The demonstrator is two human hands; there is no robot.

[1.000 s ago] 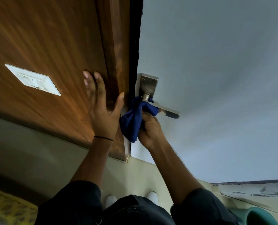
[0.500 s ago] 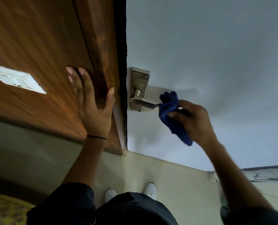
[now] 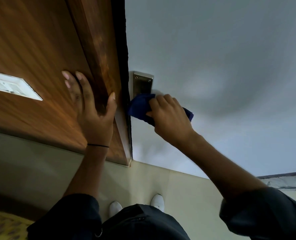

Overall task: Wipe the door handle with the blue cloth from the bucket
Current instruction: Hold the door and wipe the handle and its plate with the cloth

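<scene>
Right hand (image 3: 169,118) gripping blue cloth (image 3: 140,107) over door handle (image 3: 142,84) beside door edge, left hand (image 3: 91,111) flat, fingers straight, on wooden frame (image 3: 98,49).

Blue cloth (image 3: 138,106); brown wood-grain door frame (image 3: 40,40); white shoes (image 3: 157,200).

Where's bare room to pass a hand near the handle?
Free: door face right of and above the handle plate, and below the right hand down to the floor. Crowded: the gap between the left hand on the wood panel and the blue cloth.
</scene>
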